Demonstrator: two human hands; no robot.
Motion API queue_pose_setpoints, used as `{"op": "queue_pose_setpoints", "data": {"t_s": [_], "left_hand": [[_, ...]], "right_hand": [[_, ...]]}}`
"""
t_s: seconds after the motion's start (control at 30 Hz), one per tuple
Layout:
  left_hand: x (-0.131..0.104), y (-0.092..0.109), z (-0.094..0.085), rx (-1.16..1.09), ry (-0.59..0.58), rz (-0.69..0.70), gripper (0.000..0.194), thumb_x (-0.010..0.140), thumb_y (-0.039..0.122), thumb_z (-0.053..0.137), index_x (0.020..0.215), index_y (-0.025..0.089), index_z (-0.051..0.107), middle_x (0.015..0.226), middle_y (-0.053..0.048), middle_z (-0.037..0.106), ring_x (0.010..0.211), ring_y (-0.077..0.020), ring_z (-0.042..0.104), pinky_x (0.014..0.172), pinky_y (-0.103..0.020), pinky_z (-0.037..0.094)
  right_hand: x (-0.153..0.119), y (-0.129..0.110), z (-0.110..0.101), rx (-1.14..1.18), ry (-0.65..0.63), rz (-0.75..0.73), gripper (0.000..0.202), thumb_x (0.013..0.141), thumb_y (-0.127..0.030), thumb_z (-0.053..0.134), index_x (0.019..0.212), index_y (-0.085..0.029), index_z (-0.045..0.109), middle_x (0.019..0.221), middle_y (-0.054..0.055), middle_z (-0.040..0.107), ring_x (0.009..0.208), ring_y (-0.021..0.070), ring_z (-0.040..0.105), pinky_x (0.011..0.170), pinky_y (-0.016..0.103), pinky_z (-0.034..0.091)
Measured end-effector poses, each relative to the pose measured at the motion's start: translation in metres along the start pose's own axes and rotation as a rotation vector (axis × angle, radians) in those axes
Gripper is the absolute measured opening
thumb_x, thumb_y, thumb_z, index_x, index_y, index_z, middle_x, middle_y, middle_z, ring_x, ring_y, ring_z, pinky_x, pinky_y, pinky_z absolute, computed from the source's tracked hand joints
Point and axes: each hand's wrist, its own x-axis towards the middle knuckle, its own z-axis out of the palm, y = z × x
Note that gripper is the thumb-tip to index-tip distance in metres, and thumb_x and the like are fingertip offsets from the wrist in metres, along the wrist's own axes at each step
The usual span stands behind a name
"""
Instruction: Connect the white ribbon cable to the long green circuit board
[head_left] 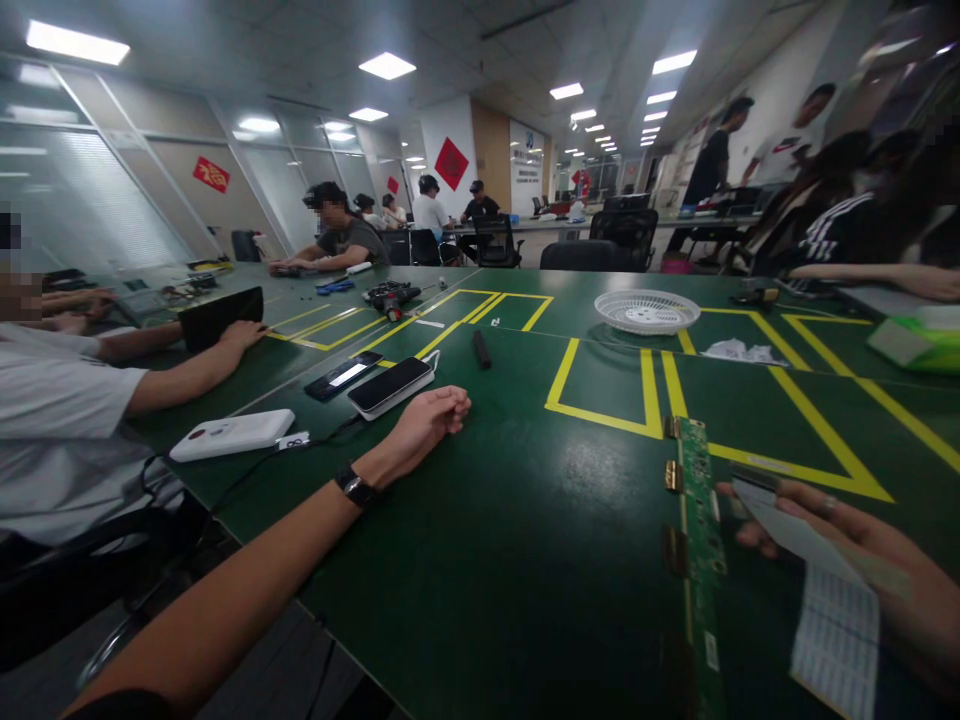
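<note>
My left hand (431, 425) rests on the green table with its fingers curled together, beside a phone (391, 386) lying on a white device; whether anything is inside the fingers is hidden. At the right, my right hand (847, 540) holds a white ribbon cable (832, 610), which bends and hangs below the fingers. Just left of that hand is a long green circuit board (699, 520) with copper-coloured tabs along its left edge. A small black bar (481, 350) lies beyond my left hand.
A white basket (646, 312) stands farther back, near crumpled plastic (742, 352). Yellow tape marks boxes on the table (525, 560). A white power bank (232, 434) with cables and a second phone (343, 375) lie at the left. A person in white sits at the left.
</note>
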Motion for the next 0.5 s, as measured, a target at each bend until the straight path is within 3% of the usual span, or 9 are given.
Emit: {"op": "queue_pose_setpoints", "data": {"t_s": [0.1,0.17,0.3,0.5], "left_hand": [[0.001,0.000,-0.006,0.597,0.061,0.155,0.015,0.091,0.025,0.053,0.085,0.018,0.064,0.089,-0.003,0.057,0.087,-0.0193,0.051,0.081,-0.031,0.042],[0.004,-0.002,-0.011,0.828,0.036,0.203,0.020,0.093,0.028,0.049,0.086,0.019,0.066,0.097,-0.004,0.060,0.098,-0.0225,0.051,0.092,-0.036,0.039],[0.011,-0.013,-0.019,0.995,-0.038,0.200,0.024,0.094,0.029,0.048,0.085,0.019,0.068,0.103,-0.006,0.061,0.105,-0.0254,0.050,0.098,-0.041,0.036],[0.018,-0.025,-0.017,0.988,-0.004,0.122,0.022,0.091,0.027,0.054,0.084,0.023,0.074,0.105,-0.007,0.060,0.106,-0.0279,0.047,0.098,-0.042,0.034]], "right_hand": [[-0.004,-0.005,0.006,-0.004,0.027,0.028,0.077,0.053,-0.040,0.088,0.121,-0.022,0.057,0.082,0.007,0.076,0.071,0.0256,0.072,0.065,0.027,0.063],[-0.004,-0.005,0.006,-0.014,0.040,0.034,0.080,0.052,-0.043,0.088,0.123,-0.021,0.057,0.080,0.007,0.076,0.070,0.0253,0.072,0.063,0.026,0.063],[0.001,0.002,-0.003,-0.077,-0.012,0.035,0.079,0.062,-0.046,0.083,0.130,-0.020,0.055,0.088,0.009,0.076,0.078,0.0270,0.072,0.068,0.029,0.063],[0.000,0.003,-0.004,-0.130,-0.035,-0.023,0.067,0.070,-0.050,0.079,0.125,-0.018,0.059,0.088,0.009,0.075,0.079,0.0266,0.071,0.071,0.029,0.061]]}}
